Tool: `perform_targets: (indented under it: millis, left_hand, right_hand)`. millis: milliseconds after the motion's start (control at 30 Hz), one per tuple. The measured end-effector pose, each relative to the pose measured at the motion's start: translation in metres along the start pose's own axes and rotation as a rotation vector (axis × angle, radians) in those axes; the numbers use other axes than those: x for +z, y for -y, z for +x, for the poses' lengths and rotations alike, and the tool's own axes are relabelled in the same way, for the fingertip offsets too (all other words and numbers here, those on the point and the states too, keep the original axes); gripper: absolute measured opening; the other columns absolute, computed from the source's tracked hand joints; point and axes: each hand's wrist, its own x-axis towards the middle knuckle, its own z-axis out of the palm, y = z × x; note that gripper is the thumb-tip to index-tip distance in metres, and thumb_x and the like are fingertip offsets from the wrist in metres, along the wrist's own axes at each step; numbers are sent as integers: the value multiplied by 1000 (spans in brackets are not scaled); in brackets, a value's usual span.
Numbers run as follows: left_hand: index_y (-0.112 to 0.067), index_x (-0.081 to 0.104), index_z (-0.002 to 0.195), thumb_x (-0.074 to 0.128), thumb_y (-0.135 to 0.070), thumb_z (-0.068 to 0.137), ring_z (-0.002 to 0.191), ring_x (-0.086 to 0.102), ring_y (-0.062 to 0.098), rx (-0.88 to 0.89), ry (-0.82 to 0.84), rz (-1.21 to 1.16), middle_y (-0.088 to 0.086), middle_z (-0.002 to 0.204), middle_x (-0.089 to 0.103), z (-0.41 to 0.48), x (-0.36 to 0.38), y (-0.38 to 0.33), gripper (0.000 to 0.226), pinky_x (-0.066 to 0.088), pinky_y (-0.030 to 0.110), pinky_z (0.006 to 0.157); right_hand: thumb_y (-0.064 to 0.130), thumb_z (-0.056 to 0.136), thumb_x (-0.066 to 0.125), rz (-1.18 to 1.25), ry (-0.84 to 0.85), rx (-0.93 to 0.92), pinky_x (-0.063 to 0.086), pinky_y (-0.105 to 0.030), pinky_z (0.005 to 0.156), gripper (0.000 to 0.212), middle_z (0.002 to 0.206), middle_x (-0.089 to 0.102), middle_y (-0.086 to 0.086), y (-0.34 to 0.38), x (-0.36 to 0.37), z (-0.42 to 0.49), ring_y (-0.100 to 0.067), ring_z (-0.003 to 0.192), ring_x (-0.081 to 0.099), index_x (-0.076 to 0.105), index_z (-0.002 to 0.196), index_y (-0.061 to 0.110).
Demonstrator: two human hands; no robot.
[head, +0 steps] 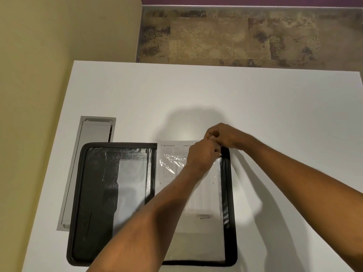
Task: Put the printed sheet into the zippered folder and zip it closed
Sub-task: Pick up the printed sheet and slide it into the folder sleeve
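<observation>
A black zippered folder [94, 193] lies flat and spread wide on the white table, its zipper undone. The printed sheet [198, 195] rests on the folder's right half, partly under a clear plastic sleeve [172, 160], with its top edge sticking out past the folder's far rim. My left hand [202, 156] reaches across the sheet and pinches at its top right corner. My right hand [224, 135] meets it there, fingers closed on the same corner of the sheet or sleeve. What exactly each fingertip grips is hidden.
A grey cable-tray cover [86, 165] is set into the table [275, 114] left of the folder. A yellow wall stands at the left. Patterned carpet [235, 36] lies beyond the table's far edge.
</observation>
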Motion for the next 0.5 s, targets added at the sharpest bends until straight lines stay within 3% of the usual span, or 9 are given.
perform_targets:
  millis: [100,200,333,433,500]
  left_hand:
    - [-23,78,84,66,-24,89,80,64,16,21,17,6,-4,87,75,-4,4,2,14,47,32,67]
    - [-19,76,86,63,-18,87,80,65,18,67,41,-46,-4,86,72,-5,2,8,13,50,33,69]
    - [-14,75,114,65,-7,91,89,69,23,87,49,-119,5,101,76,-6,-6,20,26,55,38,78]
    - [-8,76,107,62,-4,94,81,70,24,85,4,-224,8,95,78,-4,-12,24,20,53,37,72]
    - [-5,76,99,68,-3,93,74,67,15,59,-3,-305,4,87,75,-1,-17,23,10,53,28,68]
  right_hand:
    - [0,92,62,-83,115,13,60,-47,93,26,95,80,-7,-3,-4,-10,-33,97,73,83,95,15]
    - [-8,88,53,-145,158,-2,57,-51,96,34,97,79,-10,-1,-6,-17,-30,93,71,80,97,11]
    - [-8,90,48,-168,134,-29,53,-47,98,32,111,72,-6,1,-8,-27,-29,107,66,70,107,8]
    - [3,92,58,-143,124,-62,51,-43,91,15,108,69,-9,-2,-6,-35,-25,98,63,66,105,8]
    - [11,91,66,-88,119,-60,49,-42,82,13,102,68,-16,-5,-1,-39,-22,87,59,64,102,4]
